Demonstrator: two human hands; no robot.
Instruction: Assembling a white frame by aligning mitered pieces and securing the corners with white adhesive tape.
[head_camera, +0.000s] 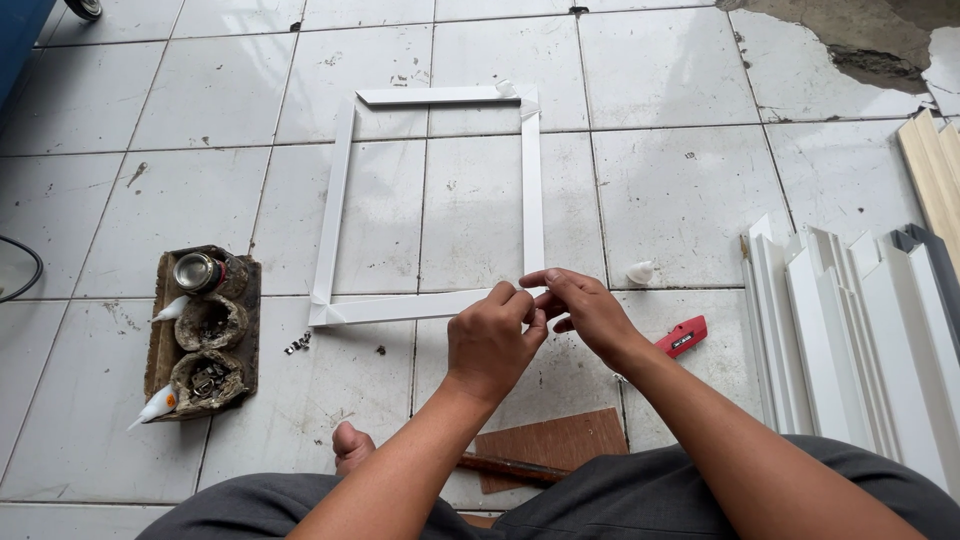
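Note:
A white square frame (333, 205) made of flat moulding strips lies on the tiled floor ahead of me. Tape shows on its far right and near left corners. My left hand (490, 340) and my right hand (585, 310) meet at the frame's near right corner. Fingertips of both hands pinch there, touching the strips; whether a piece of tape is between them I cannot tell.
A wooden tray (160, 340) at the left holds a small can, two bowls of metal bits and two glue tubes. A red tool (683, 336) lies right of my hands. White moulding strips (850, 340) are stacked at the right. A brown board (555, 445) lies near my knees.

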